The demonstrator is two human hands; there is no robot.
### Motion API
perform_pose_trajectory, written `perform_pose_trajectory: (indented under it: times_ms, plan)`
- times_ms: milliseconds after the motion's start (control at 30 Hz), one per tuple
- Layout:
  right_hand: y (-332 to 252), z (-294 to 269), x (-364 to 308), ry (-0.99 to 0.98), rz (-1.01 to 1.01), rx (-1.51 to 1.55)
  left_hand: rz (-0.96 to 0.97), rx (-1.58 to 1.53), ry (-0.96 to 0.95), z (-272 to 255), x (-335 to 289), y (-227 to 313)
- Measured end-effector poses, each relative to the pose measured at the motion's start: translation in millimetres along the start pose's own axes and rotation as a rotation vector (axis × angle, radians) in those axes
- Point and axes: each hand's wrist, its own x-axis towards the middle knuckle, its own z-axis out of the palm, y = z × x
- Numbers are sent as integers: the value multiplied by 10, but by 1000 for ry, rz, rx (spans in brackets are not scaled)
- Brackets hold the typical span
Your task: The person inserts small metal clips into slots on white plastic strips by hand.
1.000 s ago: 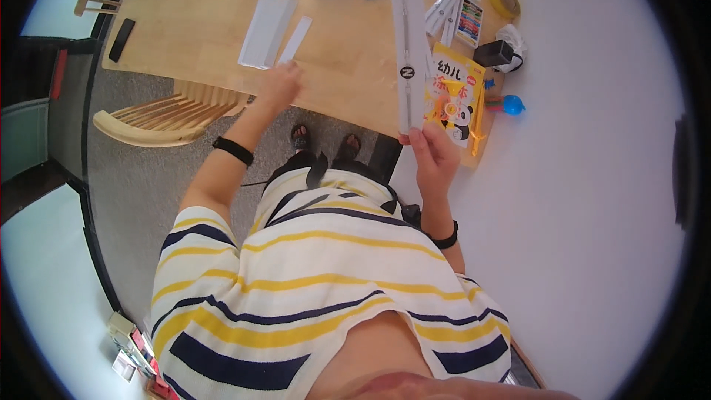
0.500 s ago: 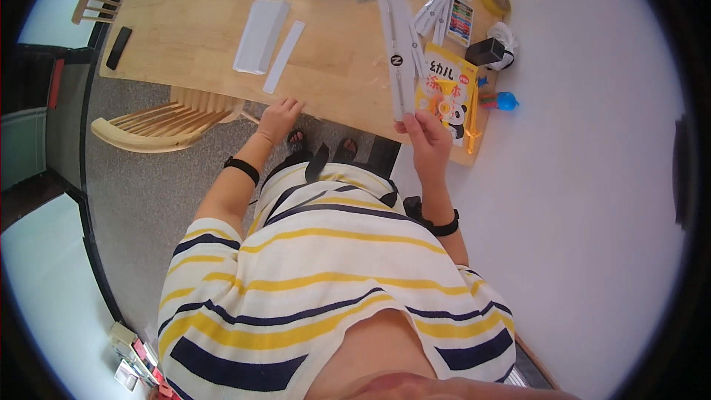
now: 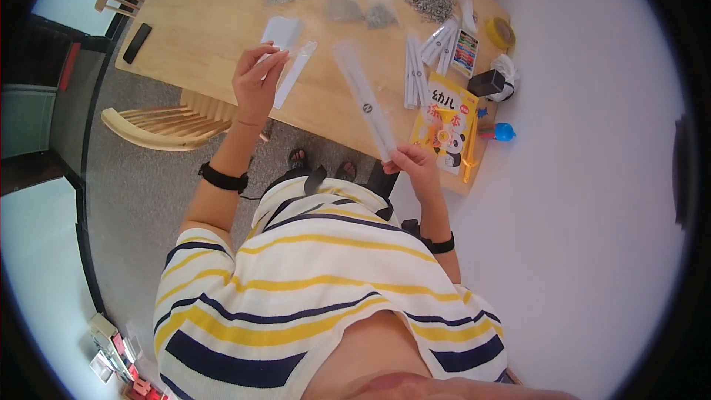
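Observation:
My right hand (image 3: 416,168) pinches the lower end of a long, narrow packet (image 3: 365,104), a white card strip in clear plastic with a dark round mark. It slants up and left over the table's near edge. My left hand (image 3: 257,81) is raised, thumb and fingers closed on a small piece of clear film (image 3: 302,50); whether it is loose or part of a bag I cannot make out. Behind that hand lie a stack of white sheets (image 3: 281,31) and a single white card strip (image 3: 294,78), both partly covered.
Similar packets (image 3: 415,70) lie right of centre, beside boxed crayons (image 3: 465,53) and a yellow colouring book (image 3: 448,122). Metal pieces lie in piles (image 3: 429,1) and clear bags (image 3: 344,7) at the back. Yellow tape (image 3: 501,32) and a black box (image 3: 486,83) stand right; a wooden chair (image 3: 170,122) stands left.
My left hand has risen from the table edge to the white sheets and now pinches clear film. My right hand has come lower with the packet, which now tilts further left.

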Motion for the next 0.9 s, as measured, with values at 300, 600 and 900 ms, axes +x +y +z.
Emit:
perform_pose_trajectory:
  times_ms: [300, 600, 900]
  plan:
    - [-113, -62, 1, -162, 58, 169, 448, 308, -31, -165, 280, 197]
    - [-170, -67, -12, -220, 62, 161, 645, 450, -133, -226, 410, 277]
    - [-365, -162, -64, -243, 76, -33, 850, 466, -211, -268, 526, 312]
